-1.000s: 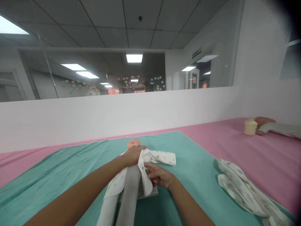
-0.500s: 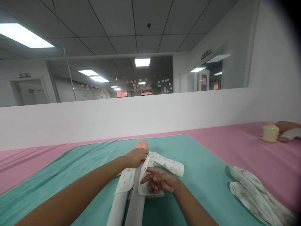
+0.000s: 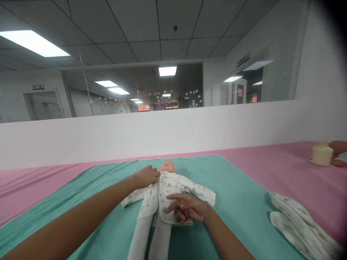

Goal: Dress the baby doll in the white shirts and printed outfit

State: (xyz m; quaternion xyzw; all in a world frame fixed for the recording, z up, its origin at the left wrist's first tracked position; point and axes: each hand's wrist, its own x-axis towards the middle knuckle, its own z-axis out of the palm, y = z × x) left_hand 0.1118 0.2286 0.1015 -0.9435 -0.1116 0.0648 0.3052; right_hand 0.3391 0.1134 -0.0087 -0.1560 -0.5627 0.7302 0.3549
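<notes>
Pink sheet (image 3: pixel 35 177) runs along the far left of my feed, with a teal mat (image 3: pixel 67 200) spread over it; the left hand (image 3: pixel 146 177) comes in from that side and rests at the shoulder of a baby doll (image 3: pixel 167 167), its fingers extended and released, lying at the collar edge of the garment with no pinch that I can make out. The doll lies face up in the middle of the mat, dressed in a white printed baby suit (image 3: pixel 169 191), its sleeves spread to both sides and its long legs running toward me; the front panels lap over each other down the chest. Right of that, the right hand (image 3: pixel 189 208) hovers low over the lower flap, fingers spread and loosely curled, grasping nothing; I cannot tell whether they touch the cloth. I read the step in hand as settling the front of the suit closed; as I judge it, the next move calls for pressing the overlap flat and fastening it, without dragging the sleeves. Further right, a crumpled white printed cloth (image 3: pixel 298 224) lies on the sheet; at the frame edge, a cream bottle (image 3: pixel 321 155) stands just beside another person's hand (image 3: pixel 337 147).
</notes>
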